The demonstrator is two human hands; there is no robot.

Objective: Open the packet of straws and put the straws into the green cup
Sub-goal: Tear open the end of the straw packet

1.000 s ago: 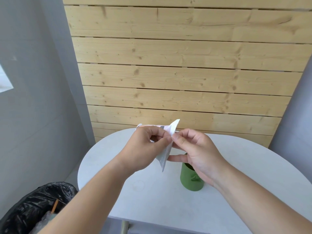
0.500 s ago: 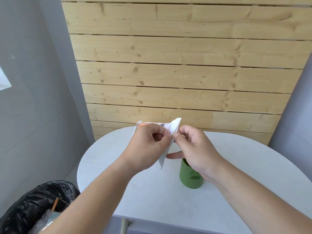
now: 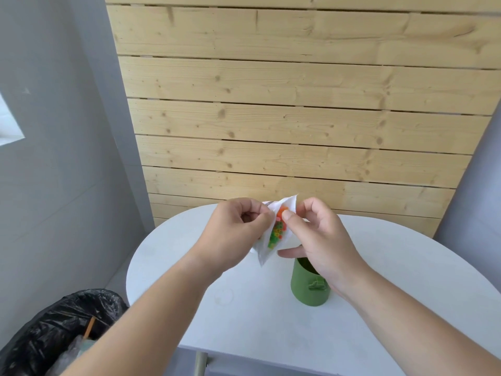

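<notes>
A white plastic packet of straws hangs in the air between both hands, above the table. Its top is pulled apart, and orange and green straw ends show inside the gap. My left hand pinches the packet's left edge. My right hand pinches the right edge between thumb and forefinger. The green cup stands upright on the white table, just below and behind my right hand, which hides part of its rim.
A bin lined with a black bag stands on the floor at the lower left, holding some rubbish. A wooden plank wall rises behind the table. Grey walls flank it on both sides.
My hands have drawn apart, spreading the packet's top open. The coloured straw ends now show inside, where before only the closed white packet was seen.
</notes>
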